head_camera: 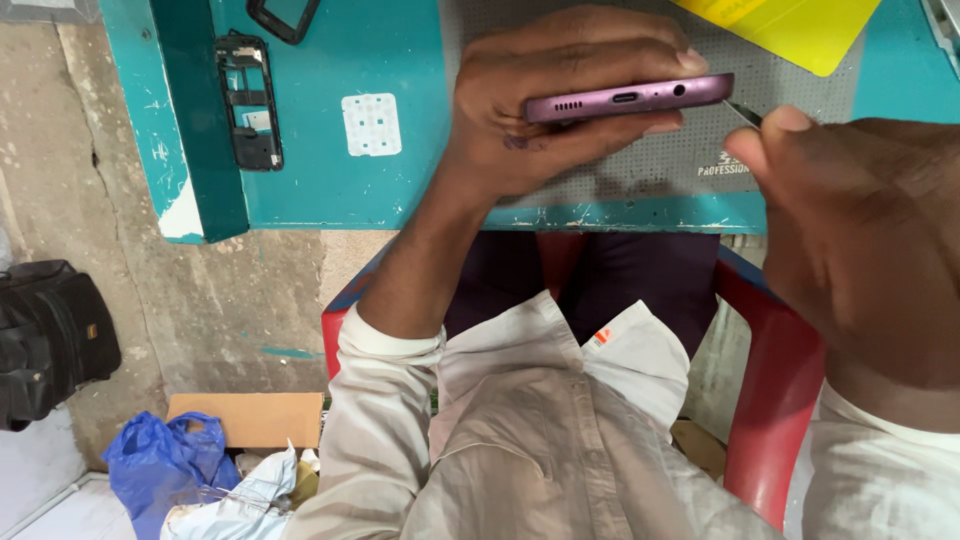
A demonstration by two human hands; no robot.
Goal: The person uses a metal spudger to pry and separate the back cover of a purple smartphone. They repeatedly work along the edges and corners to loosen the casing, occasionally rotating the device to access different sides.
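Over the teal table (400,190), the left hand (530,110) curls shut around one purple phone (628,98), held edge-on with its port side facing up. Just beside the phone's end, the right hand (850,220) pinches one thin metal tool (744,113). One black phone frame (250,100) lies on the table, well apart.

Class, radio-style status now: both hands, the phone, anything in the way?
Left hand grips purple phone edge-up. Right hand pinches thin metal tool at phone's corner. Grey mat beneath; nothing blocking.
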